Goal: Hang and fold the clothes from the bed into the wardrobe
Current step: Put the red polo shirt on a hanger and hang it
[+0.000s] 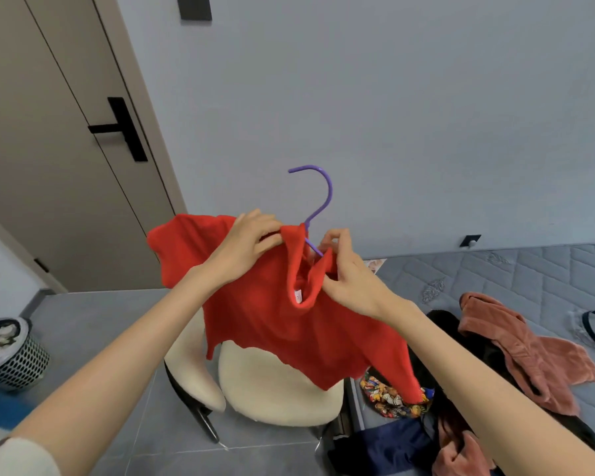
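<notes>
Red turtleneck sweater: held up at centre, above a cream chair, left of the bed. A purple hanger is passed through the collar (hook upright, clear of the cloth). The collar's left edge is gripped by the left hand; its right edge is pinched by the right hand. A rust-pink garment is laid on the bed.
</notes>
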`<action>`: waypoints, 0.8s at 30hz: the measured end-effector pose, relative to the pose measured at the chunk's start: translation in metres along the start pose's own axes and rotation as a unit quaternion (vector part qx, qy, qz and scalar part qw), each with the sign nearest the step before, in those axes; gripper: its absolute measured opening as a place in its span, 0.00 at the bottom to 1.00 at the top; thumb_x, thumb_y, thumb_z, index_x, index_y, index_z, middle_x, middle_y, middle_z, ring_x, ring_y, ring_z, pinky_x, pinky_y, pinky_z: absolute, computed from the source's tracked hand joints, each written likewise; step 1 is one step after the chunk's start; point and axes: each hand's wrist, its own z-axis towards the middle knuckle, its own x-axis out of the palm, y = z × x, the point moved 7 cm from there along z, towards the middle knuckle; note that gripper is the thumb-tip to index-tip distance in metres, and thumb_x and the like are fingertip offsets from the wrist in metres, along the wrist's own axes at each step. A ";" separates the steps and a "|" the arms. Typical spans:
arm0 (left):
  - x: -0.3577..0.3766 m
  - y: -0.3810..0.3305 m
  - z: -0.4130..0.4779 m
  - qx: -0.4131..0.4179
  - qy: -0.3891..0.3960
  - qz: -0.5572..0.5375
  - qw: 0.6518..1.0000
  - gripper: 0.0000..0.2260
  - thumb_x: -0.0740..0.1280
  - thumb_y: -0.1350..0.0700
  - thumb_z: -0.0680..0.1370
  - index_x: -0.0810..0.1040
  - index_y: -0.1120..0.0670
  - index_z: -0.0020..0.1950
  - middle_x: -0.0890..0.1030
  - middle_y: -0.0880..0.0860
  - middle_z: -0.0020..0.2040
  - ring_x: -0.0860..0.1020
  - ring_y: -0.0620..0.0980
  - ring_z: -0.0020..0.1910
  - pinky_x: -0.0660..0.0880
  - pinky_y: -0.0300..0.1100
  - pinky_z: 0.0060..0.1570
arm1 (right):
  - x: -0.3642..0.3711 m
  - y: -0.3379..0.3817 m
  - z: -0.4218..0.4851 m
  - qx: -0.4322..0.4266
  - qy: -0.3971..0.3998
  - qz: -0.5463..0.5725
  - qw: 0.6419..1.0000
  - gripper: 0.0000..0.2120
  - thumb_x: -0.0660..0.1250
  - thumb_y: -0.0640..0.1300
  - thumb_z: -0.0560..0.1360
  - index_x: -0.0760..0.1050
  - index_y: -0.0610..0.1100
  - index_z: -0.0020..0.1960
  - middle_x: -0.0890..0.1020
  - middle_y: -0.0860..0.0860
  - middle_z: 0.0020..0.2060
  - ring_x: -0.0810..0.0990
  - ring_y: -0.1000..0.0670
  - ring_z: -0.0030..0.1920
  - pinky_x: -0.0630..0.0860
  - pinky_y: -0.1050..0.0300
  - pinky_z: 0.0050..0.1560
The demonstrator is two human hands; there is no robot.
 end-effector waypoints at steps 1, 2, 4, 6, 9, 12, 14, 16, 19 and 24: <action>0.000 0.002 0.000 -0.014 -0.008 -0.003 1.000 0.05 0.64 0.55 0.80 0.76 0.49 0.44 0.69 0.41 0.35 0.66 0.45 0.39 0.62 0.45 0.45 | -0.001 0.000 0.003 0.024 0.015 0.011 1.000 0.15 0.64 0.35 0.73 0.62 0.46 0.55 0.81 0.46 0.44 0.78 0.47 0.42 0.74 0.55 0.48; 0.000 0.005 0.001 -0.032 -0.017 -0.001 0.999 0.05 0.64 0.55 0.80 0.77 0.51 0.46 0.71 0.42 0.38 0.67 0.46 0.42 0.61 0.44 0.48 | -0.002 -0.002 0.006 0.053 0.035 0.025 0.998 0.14 0.64 0.34 0.73 0.67 0.46 0.54 0.82 0.49 0.43 0.79 0.48 0.43 0.74 0.55 0.50; 0.001 0.015 0.002 -0.077 -0.032 0.016 0.996 0.06 0.62 0.55 0.81 0.79 0.53 0.51 0.75 0.46 0.47 0.68 0.47 0.50 0.57 0.42 0.53 | 0.000 -0.008 0.008 0.098 0.071 0.080 0.989 0.11 0.63 0.32 0.73 0.74 0.47 0.47 0.81 0.54 0.40 0.79 0.54 0.41 0.74 0.59 0.50; 0.005 0.024 0.004 -0.143 -0.028 -0.010 0.989 0.09 0.61 0.55 0.81 0.78 0.53 0.57 0.73 0.49 0.57 0.66 0.49 0.58 0.55 0.40 0.57 | 0.002 -0.010 0.010 0.114 0.054 0.100 0.987 0.11 0.61 0.32 0.75 0.74 0.47 0.45 0.79 0.55 0.40 0.77 0.58 0.41 0.72 0.64 0.48; 0.010 0.035 0.000 -0.260 -0.021 -0.121 0.958 0.14 0.60 0.56 0.82 0.73 0.51 0.67 0.67 0.55 0.65 0.62 0.52 0.68 0.54 0.42 0.70 | 0.003 -0.019 0.013 0.135 -0.003 0.080 0.988 0.10 0.60 0.32 0.77 0.72 0.47 0.47 0.77 0.53 0.41 0.75 0.57 0.42 0.71 0.64 0.46; 0.005 0.042 -0.014 -0.331 -0.026 -0.165 0.929 0.19 0.61 0.60 0.80 0.68 0.53 0.71 0.67 0.57 0.65 0.67 0.53 0.64 0.66 0.40 0.64 | -0.004 -0.034 0.016 0.196 -0.081 0.157 0.965 0.14 0.60 0.30 0.76 0.71 0.48 0.43 0.77 0.52 0.38 0.75 0.56 0.38 0.73 0.62 0.42; 0.004 0.037 -0.022 -0.346 0.011 -0.203 0.916 0.19 0.62 0.62 0.79 0.67 0.57 0.70 0.71 0.55 0.61 0.72 0.49 0.55 0.71 0.35 0.51 | -0.011 -0.037 0.021 0.219 -0.116 0.223 0.943 0.14 0.59 0.29 0.77 0.70 0.48 0.43 0.77 0.50 0.37 0.78 0.56 0.35 0.77 0.63 0.38; 0.010 0.024 -0.027 -0.349 0.078 -0.218 0.908 0.18 0.63 0.60 0.79 0.68 0.56 0.69 0.72 0.55 0.61 0.74 0.49 0.55 0.71 0.39 0.55 | -0.018 -0.035 0.032 0.209 -0.136 0.243 0.938 0.10 0.59 0.32 0.79 0.69 0.46 0.46 0.79 0.47 0.41 0.80 0.54 0.39 0.80 0.60 0.42; 0.020 -0.002 -0.030 -0.335 0.154 -0.250 0.895 0.17 0.63 0.52 0.80 0.69 0.53 0.69 0.73 0.52 0.63 0.74 0.50 0.61 0.73 0.43 0.60 | -0.024 -0.029 0.050 0.198 -0.133 0.174 0.956 0.11 0.61 0.42 0.81 0.65 0.38 0.59 0.75 0.45 0.53 0.78 0.47 0.53 0.76 0.50 0.59; 0.031 -0.029 -0.023 -0.244 0.237 -0.204 0.918 0.17 0.65 0.46 0.79 0.73 0.51 0.65 0.79 0.47 0.60 0.78 0.45 0.58 0.73 0.38 0.57 | -0.023 -0.007 0.063 0.155 -0.083 0.136 0.975 0.16 0.63 0.50 0.79 0.62 0.42 0.58 0.71 0.46 0.46 0.72 0.51 0.45 0.75 0.50 0.52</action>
